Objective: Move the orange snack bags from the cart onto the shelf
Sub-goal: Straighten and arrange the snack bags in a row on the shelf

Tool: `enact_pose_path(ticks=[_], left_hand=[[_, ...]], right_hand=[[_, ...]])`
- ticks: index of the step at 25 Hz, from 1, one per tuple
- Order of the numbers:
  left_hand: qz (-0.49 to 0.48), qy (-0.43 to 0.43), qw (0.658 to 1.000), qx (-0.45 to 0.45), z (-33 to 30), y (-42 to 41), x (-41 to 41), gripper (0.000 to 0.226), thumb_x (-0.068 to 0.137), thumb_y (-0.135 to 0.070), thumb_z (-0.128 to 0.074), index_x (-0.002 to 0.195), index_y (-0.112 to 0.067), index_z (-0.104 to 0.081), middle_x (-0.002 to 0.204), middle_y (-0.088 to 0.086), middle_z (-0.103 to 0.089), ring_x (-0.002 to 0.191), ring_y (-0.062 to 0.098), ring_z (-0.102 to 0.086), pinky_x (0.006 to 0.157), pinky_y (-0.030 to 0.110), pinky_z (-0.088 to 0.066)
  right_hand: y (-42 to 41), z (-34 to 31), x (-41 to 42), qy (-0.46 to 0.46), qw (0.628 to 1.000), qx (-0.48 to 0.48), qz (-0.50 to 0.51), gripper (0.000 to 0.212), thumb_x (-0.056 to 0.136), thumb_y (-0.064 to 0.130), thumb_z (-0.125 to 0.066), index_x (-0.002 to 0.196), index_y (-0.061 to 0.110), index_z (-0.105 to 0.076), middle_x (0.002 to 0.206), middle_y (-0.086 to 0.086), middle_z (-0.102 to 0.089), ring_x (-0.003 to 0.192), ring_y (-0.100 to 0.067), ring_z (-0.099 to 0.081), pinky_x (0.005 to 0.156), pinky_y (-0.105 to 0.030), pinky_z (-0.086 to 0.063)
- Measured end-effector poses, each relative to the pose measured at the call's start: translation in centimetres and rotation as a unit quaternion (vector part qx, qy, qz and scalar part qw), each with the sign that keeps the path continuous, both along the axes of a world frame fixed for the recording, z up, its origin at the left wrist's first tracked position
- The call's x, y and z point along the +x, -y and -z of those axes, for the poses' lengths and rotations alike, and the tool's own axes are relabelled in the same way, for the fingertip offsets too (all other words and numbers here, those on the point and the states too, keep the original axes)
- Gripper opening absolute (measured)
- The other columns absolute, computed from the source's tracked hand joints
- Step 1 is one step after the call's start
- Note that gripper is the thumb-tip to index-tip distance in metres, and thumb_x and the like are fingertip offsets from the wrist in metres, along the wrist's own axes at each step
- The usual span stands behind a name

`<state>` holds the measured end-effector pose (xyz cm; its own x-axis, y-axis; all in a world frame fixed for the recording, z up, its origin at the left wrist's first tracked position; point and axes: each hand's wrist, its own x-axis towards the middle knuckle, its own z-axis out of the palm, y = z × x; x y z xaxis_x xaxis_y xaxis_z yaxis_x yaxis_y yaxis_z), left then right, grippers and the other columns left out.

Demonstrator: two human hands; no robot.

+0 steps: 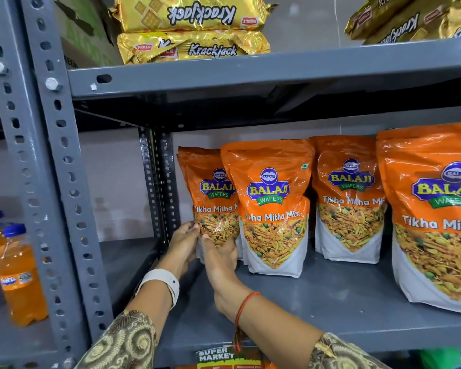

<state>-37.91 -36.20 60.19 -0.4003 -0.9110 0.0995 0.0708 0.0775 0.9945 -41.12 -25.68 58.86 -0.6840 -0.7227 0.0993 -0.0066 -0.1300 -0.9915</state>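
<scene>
Several orange Balaji Tikha Mitha Mix bags stand upright on the grey metal shelf point(330, 304). The leftmost orange bag point(210, 187) stands near the back left corner post. My left hand point(183, 243) presses against its lower left side and my right hand point(220, 254) holds its lower front, so both hands grip it. Beside it, a little forward, stands a second bag point(273, 203), then a third bag point(349, 193), and a large near bag point(434, 209) at the right edge. The cart is out of view.
The upper shelf carries gold Krackjack biscuit packs point(194, 30) and a cardboard box point(83, 33). A perforated grey upright point(56, 169) stands at the left, with orange soda bottles point(22, 275) in the neighbouring bay. A Super Market label point(216, 355) hangs on the shelf's front edge.
</scene>
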Motion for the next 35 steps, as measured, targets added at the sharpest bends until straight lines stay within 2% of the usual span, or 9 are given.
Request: enact_pose_path(ticks=[2, 5, 9, 12, 15, 19, 24, 29, 35], left_hand=[[-0.084, 0.007, 0.996, -0.036, 0.3, -0.6, 0.2, 0.025, 0.095, -0.023, -0.058, 0.116, -0.015, -0.065, 0.117, 0.012, -0.07, 0.107, 0.03, -0.067, 0.094, 0.048, -0.056], [-0.172, -0.011, 0.976, -0.131, -0.6, -3.1, 0.9, 0.007, 0.086, -0.026, -0.068, 0.093, -0.024, -0.072, 0.104, 0.01, -0.075, 0.1, 0.033, -0.07, 0.092, 0.049, -0.057], [-0.024, -0.008, 0.984, -0.176, -1.6, -7.1, 0.3, 0.013, 0.082, -0.033, -0.074, 0.092, -0.027, -0.07, 0.099, 0.007, -0.075, 0.098, 0.026, -0.071, 0.084, 0.04, -0.06], [0.085, 0.075, 0.979, -0.171, -0.7, -9.1, -1.0, 0.025, 0.077, -0.031, -0.079, 0.098, -0.026, -0.066, 0.097, 0.013, -0.073, 0.099, 0.025, -0.07, 0.081, 0.03, -0.054], [0.145, 0.116, 0.97, -0.156, 0.5, -9.3, -2.1, 0.028, 0.076, -0.024, -0.081, 0.096, -0.028, -0.061, 0.104, -0.002, -0.069, 0.098, 0.014, -0.065, 0.075, 0.024, -0.049], [0.151, 0.148, 0.968, -0.136, 1.4, -8.3, -3.3, 0.048, 0.074, -0.02, -0.083, 0.116, -0.013, -0.061, 0.118, 0.005, -0.068, 0.113, 0.023, -0.062, 0.088, 0.032, -0.049], [0.114, 0.127, 0.977, -0.126, 2.1, -7.7, -3.6, 0.029, 0.072, -0.023, -0.083, 0.097, -0.019, -0.069, 0.105, 0.005, -0.076, 0.105, 0.024, -0.069, 0.088, 0.036, -0.053], [0.074, 0.124, 0.977, -0.155, 2.1, -8.2, -3.0, 0.021, 0.071, -0.029, -0.083, 0.087, -0.024, -0.07, 0.099, 0.001, -0.079, 0.097, 0.021, -0.072, 0.096, 0.044, -0.055], [0.039, 0.113, 0.979, -0.163, 0.7, -7.8, 2.2, 0.027, 0.073, -0.028, -0.082, 0.098, -0.02, -0.073, 0.1, 0.004, -0.079, 0.097, 0.024, -0.073, 0.096, 0.045, -0.055]], right_hand=[[-1.8, 0.2, 0.3, -0.007, 0.998, -0.039, -0.052, 0.051, 0.096, 0.031, -0.055, 0.145, 0.024, -0.04, 0.155, -0.001, -0.036, 0.141, -0.02, -0.037, 0.113, -0.033, -0.034], [-5.2, -0.5, -1.3, -0.06, 0.985, -0.163, 0.013, 0.022, 0.091, 0.013, -0.065, 0.101, 0.033, -0.063, 0.116, 0.006, -0.066, 0.112, -0.017, -0.06, 0.096, -0.029, -0.049], [-9.9, -1.9, -7.6, -0.127, 0.939, -0.24, 0.211, 0.023, 0.089, 0.016, -0.068, 0.101, 0.034, -0.059, 0.107, 0.009, -0.059, 0.101, -0.016, -0.057, 0.091, -0.031, -0.048], [-12.2, -0.6, -12.8, -0.114, 0.952, -0.176, 0.223, 0.033, 0.092, 0.021, -0.065, 0.121, 0.022, -0.052, 0.128, -0.003, -0.053, 0.108, -0.016, -0.052, 0.09, -0.029, -0.043], [-13.5, 1.3, -16.1, -0.149, 0.986, 0.018, 0.075, 0.04, 0.089, 0.022, -0.07, 0.125, 0.021, -0.053, 0.126, 0.001, -0.054, 0.118, -0.017, -0.052, 0.086, -0.022, -0.042], [-13.5, 2.9, -18.1, -0.27, 0.953, 0.135, -0.017, 0.049, 0.081, 0.023, -0.078, 0.124, 0.012, -0.059, 0.122, -0.003, -0.065, 0.118, -0.021, -0.06, 0.097, -0.029, -0.049], [-11.9, 2.6, -17.7, -0.29, 0.946, 0.143, 0.016, 0.051, 0.077, 0.023, -0.08, 0.116, -0.001, -0.059, 0.119, -0.016, -0.068, 0.112, -0.032, -0.064, 0.1, -0.052, -0.05], [-12.0, 2.4, -16.8, -0.266, 0.957, 0.113, 0.024, 0.035, 0.074, 0.018, -0.084, 0.101, 0.014, -0.062, 0.109, -0.003, -0.071, 0.102, -0.023, -0.067, 0.082, -0.029, -0.058], [-10.4, 0.7, -13.0, -0.284, 0.954, 0.091, -0.011, 0.042, 0.073, 0.019, -0.084, 0.108, 0.014, -0.061, 0.115, -0.006, -0.07, 0.103, -0.02, -0.067, 0.093, -0.035, -0.056]])
